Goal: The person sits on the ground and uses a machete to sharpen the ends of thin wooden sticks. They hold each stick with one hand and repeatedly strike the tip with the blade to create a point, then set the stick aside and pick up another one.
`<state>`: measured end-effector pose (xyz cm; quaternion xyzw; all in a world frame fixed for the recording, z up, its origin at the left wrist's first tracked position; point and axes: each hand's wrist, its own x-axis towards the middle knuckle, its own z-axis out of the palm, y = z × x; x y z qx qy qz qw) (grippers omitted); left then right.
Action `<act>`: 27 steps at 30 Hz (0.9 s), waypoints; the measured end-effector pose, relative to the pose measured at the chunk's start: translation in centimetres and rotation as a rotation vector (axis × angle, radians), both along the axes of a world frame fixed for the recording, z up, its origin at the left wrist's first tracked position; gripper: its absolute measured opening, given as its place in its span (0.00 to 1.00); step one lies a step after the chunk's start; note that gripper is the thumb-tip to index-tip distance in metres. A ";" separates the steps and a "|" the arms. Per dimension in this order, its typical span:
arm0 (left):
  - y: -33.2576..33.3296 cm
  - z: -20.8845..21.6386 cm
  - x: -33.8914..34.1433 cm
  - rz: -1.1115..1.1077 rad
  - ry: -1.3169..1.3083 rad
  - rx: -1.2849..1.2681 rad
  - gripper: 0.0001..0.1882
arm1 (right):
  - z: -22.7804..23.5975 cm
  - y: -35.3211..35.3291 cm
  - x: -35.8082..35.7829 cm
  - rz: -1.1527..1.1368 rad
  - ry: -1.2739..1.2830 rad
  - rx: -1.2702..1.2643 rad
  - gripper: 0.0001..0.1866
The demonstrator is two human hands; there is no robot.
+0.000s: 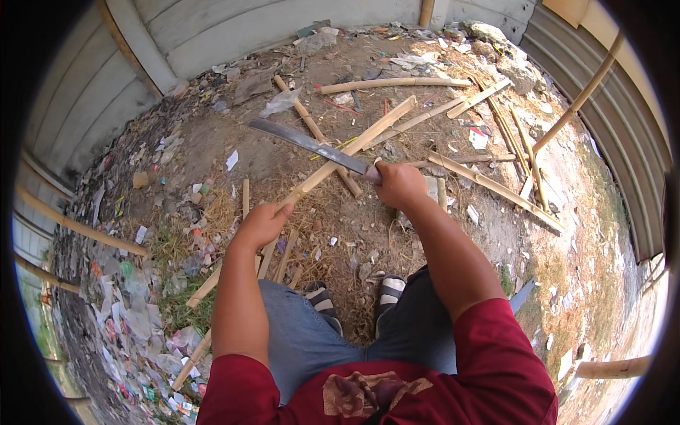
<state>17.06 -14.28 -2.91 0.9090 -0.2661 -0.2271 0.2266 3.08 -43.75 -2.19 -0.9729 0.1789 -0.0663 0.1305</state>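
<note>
Left hand (262,225) is closed round the near end of a bamboo strip (354,145) that runs up and away over the dirt ground (439,241); right hand (399,184) is clenched on the handle of a machete (304,144), whose blade crosses the strip above the left hand. Judged risk: the blade could skid along the smooth strip toward the left hand's fingers, or the strip could twist in the one-handed hold, and the sandalled feet (354,297) lie just below. Crumpled wrappers (134,319), white, green and red, heap along the left wall; small white scraps (231,160) dot the ground, and one red-and-white packet (478,137) lies at right among the loose poles.
</note>
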 end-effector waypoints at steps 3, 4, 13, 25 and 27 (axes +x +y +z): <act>-1.0 0.2 -0.4 -0.021 -0.007 0.025 0.29 | -0.7 1.1 0.6 0.125 0.025 -0.033 0.07; -1.0 0.4 -0.6 -0.021 0.000 0.050 0.29 | -0.7 0.9 0.6 0.120 0.018 -0.063 0.07; -0.7 0.1 0.0 0.038 0.051 0.050 0.28 | -2.1 -3.9 -0.3 -0.139 -0.069 0.006 0.09; 2.2 2.9 0.0 0.066 -0.099 0.131 0.28 | -5.6 -11.2 -0.9 -0.507 -0.287 0.238 0.17; 2.5 1.7 0.4 0.092 -0.113 -0.011 0.28 | -6.8 -13.2 -1.5 -0.739 -0.271 0.374 0.20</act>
